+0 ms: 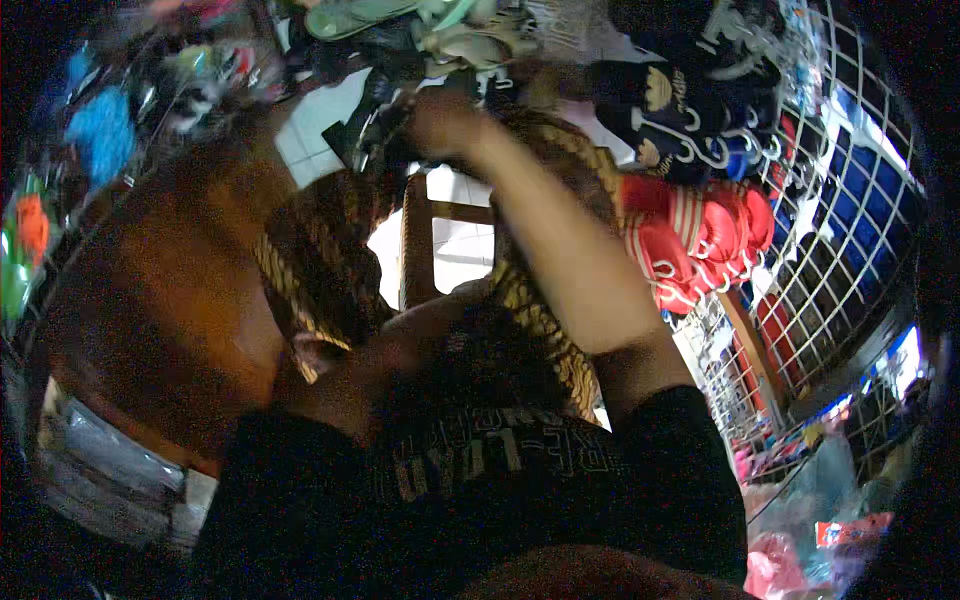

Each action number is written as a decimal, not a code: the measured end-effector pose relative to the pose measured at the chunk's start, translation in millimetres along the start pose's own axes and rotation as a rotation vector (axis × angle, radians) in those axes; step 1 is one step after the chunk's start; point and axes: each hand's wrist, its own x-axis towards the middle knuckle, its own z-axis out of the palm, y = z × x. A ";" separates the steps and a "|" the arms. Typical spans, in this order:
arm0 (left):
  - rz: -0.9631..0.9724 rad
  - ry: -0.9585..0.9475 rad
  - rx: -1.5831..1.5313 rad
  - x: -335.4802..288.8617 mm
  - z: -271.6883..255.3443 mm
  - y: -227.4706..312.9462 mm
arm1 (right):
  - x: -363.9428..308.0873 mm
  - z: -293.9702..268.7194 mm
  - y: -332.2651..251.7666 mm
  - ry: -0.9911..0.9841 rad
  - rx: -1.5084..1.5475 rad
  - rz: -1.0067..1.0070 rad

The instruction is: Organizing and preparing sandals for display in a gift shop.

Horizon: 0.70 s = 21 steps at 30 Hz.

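Observation:
My right arm reaches forward across my lap. At its end my right hand (445, 125) is smeared by motion, so its fingers do not show clearly. Right beside it on the left is a dark, strap-like item (372, 135) with pale glints; whether the hand grips it I cannot make out. My left arm (425, 318) lies bent low in front of my chest, its hand lost in shadow. Brown-and-yellow patterned cloth (310, 255) covers my legs. Between them shows a brown wooden frame (415, 245) over white floor tiles.
Footwear hangs to the right: red striped slippers (690, 240) and black slippers (655, 100) on white hooks. A white wire grid (850, 200) stands beyond. A brown wooden surface (165, 300) lies left. Pale green footwear (355, 18) sits at the far side; plastic-wrapped goods (820, 540) fill the lower right.

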 end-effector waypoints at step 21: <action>-0.129 0.164 -1.319 -30.0 -56.4 38.6 | -80.0 26.8 -65.1 0.280 0.370 0.073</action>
